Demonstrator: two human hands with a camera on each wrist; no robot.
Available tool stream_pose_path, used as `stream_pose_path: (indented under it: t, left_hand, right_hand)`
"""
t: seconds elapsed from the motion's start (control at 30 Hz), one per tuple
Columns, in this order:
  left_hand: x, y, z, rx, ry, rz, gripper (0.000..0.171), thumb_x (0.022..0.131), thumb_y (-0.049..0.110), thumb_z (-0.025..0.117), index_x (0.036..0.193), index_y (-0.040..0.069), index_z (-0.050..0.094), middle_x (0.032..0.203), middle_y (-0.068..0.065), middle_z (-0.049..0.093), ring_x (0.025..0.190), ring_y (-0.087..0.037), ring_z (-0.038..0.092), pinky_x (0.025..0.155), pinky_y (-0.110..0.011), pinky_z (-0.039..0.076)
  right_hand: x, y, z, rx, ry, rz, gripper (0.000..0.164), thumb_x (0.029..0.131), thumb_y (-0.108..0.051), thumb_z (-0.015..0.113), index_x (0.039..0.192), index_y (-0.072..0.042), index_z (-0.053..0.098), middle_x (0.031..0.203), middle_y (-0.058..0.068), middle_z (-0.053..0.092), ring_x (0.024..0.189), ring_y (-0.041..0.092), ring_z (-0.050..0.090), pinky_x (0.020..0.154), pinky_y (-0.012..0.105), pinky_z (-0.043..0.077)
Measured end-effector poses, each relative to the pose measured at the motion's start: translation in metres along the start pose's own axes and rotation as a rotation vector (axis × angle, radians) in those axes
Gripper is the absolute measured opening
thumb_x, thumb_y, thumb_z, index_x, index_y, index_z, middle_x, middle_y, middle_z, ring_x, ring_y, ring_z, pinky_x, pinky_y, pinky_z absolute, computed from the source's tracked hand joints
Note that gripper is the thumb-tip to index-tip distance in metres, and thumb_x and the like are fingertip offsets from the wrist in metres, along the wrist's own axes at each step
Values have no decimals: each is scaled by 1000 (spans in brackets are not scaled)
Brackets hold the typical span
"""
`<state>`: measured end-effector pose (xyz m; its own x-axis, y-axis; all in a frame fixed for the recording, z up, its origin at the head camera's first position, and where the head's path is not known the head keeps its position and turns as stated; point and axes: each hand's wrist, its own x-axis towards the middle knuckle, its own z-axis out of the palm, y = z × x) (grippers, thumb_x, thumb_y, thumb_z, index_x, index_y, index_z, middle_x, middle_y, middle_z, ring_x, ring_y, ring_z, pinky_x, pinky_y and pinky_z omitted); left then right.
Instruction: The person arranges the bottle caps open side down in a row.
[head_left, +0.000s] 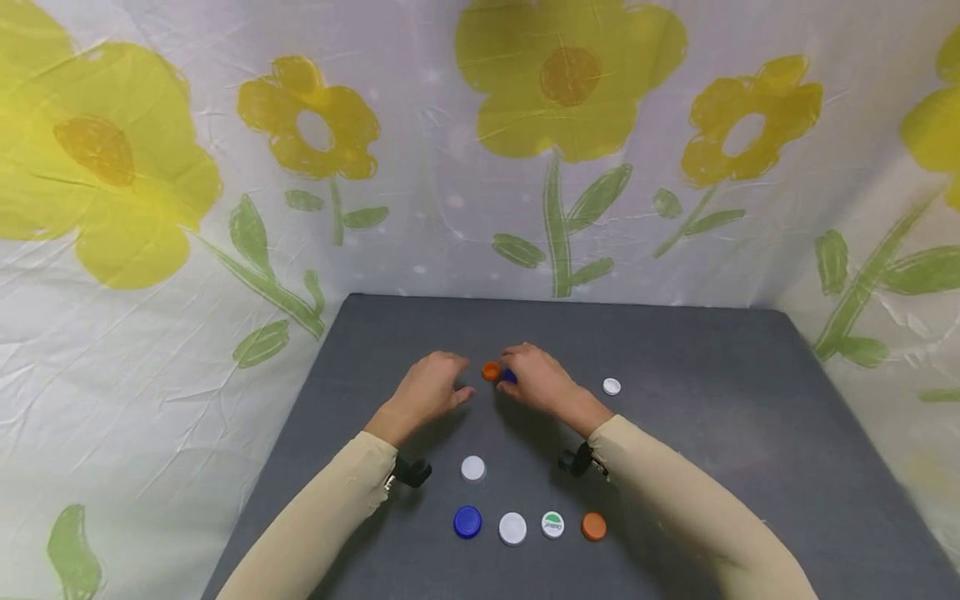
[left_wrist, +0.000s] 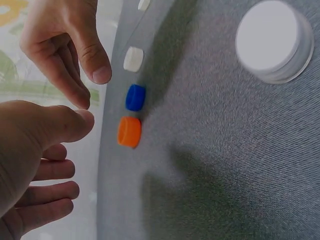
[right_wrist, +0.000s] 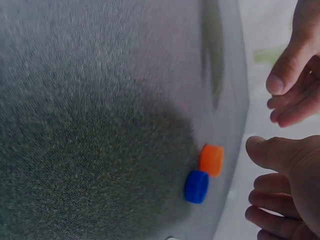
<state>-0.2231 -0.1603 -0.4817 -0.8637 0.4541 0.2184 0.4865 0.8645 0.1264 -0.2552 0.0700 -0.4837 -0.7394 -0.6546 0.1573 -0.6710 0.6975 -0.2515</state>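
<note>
Hovering near a round orange plastic cap (right_wrist: pixel 212 160) and blue plastic cap (right_wrist: pixel 196 187), my left hand (head_left: pixel 432 382) and right hand (head_left: pixel 537 377) hold fingertips apart.

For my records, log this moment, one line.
left grip: empty | right grip: empty | orange cap: beside blue cap, on table

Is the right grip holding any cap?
No, the right wrist view shows the right grip empty, clear of the blue cap.
</note>
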Motion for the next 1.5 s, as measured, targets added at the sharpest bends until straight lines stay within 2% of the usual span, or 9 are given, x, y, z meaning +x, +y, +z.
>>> stream_pose_path:
  t: [0.2,0.33,0.53,0.67,0.83,0.97,1.3,1.4,1.5]
  left_hand:
    - [14,-6,18,-46,-9,-56,41,92,27,90,121,1,79,116,-15,82,106,-36,79,92,-52,63]
    - [21,-8,31,-54,-27,-97,39,93,26,88,121,2,80,115,-15,82,105,-37,79,89,-53,63]
    - [33,-5,45,-61,-49,-119,34,95,24,86,120,3,80,112,-14,82,102,-37,78,86,-54,63]
    - [39,-3,52,-48,-72,-127,23,97,26,85,107,6,80,102,-12,81,96,-34,78,82,-53,63]
    - [42,-1,57,-23,-105,-135,21,99,29,84,92,12,75,93,-9,78,91,-31,76,79,-53,62]
    - [43,-1,60,-15,-96,-141,17,99,30,84,95,13,79,95,-8,80,92,-29,77,80,-52,63]
    - [42,-3,64,-57,-34,-136,12,98,26,85,103,16,85,99,-5,82,92,-28,77,79,-51,62]
    - [41,-3,63,-72,-31,-134,12,98,26,85,106,16,85,100,-5,82,93,-28,78,80,-52,62]
    - [40,-4,62,-75,-31,-130,14,99,27,84,108,16,85,102,-5,83,94,-28,78,80,-51,63]
  right_hand:
    - [8,10,9,-19,1,10,31,96,-18,87,116,4,79,131,21,76,123,39,73,116,54,52]
    - [12,12,17,4,2,32,28,97,-15,85,116,4,78,127,20,77,118,40,74,107,54,56]
    - [15,15,29,15,10,73,20,97,-15,85,108,0,79,107,13,77,102,37,74,92,52,59]
    - [17,16,35,16,12,110,17,96,-17,86,103,-3,78,100,12,76,97,35,74,89,51,60]
    - [19,16,39,2,5,125,14,97,-16,85,96,-4,77,97,13,77,95,36,75,91,52,59]
    - [20,16,41,-13,34,100,13,97,-14,84,94,-2,78,95,14,77,94,36,75,93,51,59]
    - [21,15,43,-17,77,88,16,97,-17,84,91,-3,78,94,14,77,92,38,74,86,51,60]
    - [22,16,42,-10,65,86,15,98,-16,83,94,-3,79,97,14,78,94,37,74,90,51,59]
    - [22,17,40,2,52,77,14,98,-15,83,98,-1,80,101,14,78,97,36,75,102,52,57]
